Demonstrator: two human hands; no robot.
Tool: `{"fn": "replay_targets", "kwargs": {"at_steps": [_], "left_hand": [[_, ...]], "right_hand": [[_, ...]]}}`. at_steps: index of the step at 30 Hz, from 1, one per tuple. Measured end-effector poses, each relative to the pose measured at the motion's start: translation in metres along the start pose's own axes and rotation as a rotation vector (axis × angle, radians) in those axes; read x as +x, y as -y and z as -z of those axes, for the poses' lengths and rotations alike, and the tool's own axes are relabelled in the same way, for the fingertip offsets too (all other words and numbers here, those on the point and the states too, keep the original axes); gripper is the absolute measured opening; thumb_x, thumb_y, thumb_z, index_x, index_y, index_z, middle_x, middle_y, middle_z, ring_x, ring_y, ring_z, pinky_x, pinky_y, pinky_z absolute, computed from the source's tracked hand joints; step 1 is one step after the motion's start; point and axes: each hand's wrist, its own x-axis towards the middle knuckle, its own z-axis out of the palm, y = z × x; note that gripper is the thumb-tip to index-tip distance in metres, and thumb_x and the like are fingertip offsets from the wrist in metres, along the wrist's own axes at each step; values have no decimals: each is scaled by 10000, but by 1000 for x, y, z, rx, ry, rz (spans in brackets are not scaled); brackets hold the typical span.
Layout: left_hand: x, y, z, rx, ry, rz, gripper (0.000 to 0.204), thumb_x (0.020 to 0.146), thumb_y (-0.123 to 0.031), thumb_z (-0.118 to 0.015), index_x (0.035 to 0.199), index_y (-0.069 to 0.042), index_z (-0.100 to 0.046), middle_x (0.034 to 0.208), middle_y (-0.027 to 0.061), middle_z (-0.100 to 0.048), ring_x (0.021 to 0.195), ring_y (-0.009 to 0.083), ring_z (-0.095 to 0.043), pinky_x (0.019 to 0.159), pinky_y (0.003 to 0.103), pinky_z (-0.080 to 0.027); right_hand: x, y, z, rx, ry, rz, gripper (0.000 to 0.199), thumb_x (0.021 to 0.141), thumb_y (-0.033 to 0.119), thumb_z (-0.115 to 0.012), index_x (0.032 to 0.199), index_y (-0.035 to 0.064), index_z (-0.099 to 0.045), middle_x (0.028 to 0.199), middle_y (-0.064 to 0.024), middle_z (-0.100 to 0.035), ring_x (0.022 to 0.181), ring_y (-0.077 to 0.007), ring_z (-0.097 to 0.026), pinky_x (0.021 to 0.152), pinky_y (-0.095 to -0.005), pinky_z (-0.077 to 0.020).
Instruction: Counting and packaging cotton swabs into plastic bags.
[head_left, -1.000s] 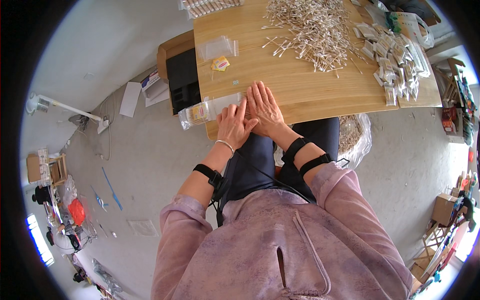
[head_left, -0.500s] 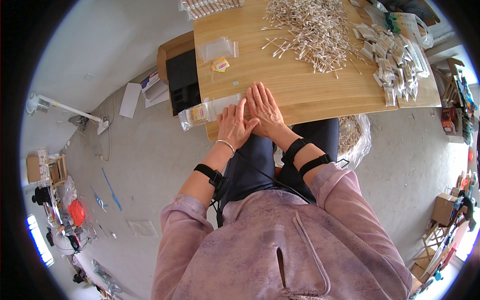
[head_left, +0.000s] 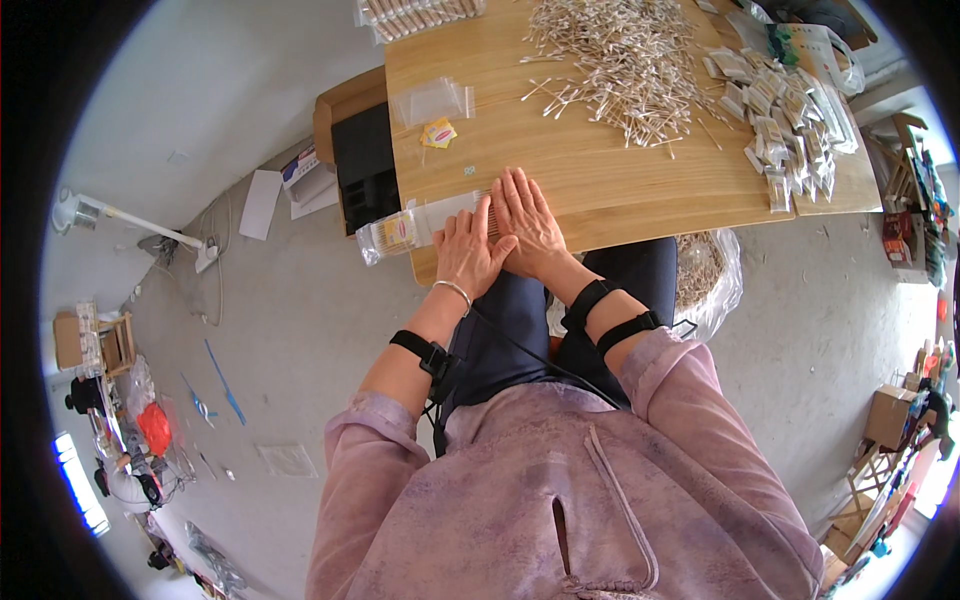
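Note:
At the table's near edge, a clear plastic bag [head_left: 448, 209] lies flat, with a bundle of cotton swabs and a yellow card [head_left: 398, 231] at its left end. My left hand [head_left: 466, 245] rests on the bag, fingers bent and thumb stretched toward my other hand. Beside it, my right hand [head_left: 528, 225] lies palm down with straight fingers. Thin brown swab sticks [head_left: 491, 222] show between the hands; what lies under my right palm is hidden. Neither hand is closed around anything. Farther back sit yellow cards [head_left: 438, 133] and empty clear bags [head_left: 432, 102].
A large heap of loose cotton swabs [head_left: 630, 65] covers the table's far middle. Small filled packets [head_left: 785, 125] are piled at the right. Bagged swabs [head_left: 415, 14] lie at the far left. A cardboard box [head_left: 326, 130] stands beside the table, and a swab-filled bag [head_left: 708, 275] below it.
Both hands stay in nearly the same place on the bag. Only a very slight shift of the whole view shows.

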Motion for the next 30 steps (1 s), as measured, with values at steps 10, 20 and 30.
{"fn": "replay_targets", "kwargs": {"at_steps": [10,20,30], "left_hand": [[2,4,-1,41,-71,-37,783,846,-686,-402,1362,-98,-397,1054,135,-553,959,322,-511,820,481,-350],[4,-1,6,49,48,2,826,850,-712,-357,1415,-109,-351,1056,148,-536,987,343,-505,843,496,-351],[6,-1,7,36,51,10,806,853,-703,-365,1395,-106,-369,1094,164,-538,1023,363,-506,864,514,-359]], "right_hand": [[1,2,3,-10,-13,9,764,874,429,-438,1431,-53,-236,1508,-232,-201,1422,-354,-149,1165,-432,-110],[0,1,1,-48,-5,1,750,861,400,-435,1435,-43,-243,1517,-218,-189,1429,-344,-132,1170,-427,-97],[0,1,2,-1,-12,-5,756,849,375,-449,1435,-52,-235,1518,-221,-185,1430,-341,-131,1169,-426,-95]]}}
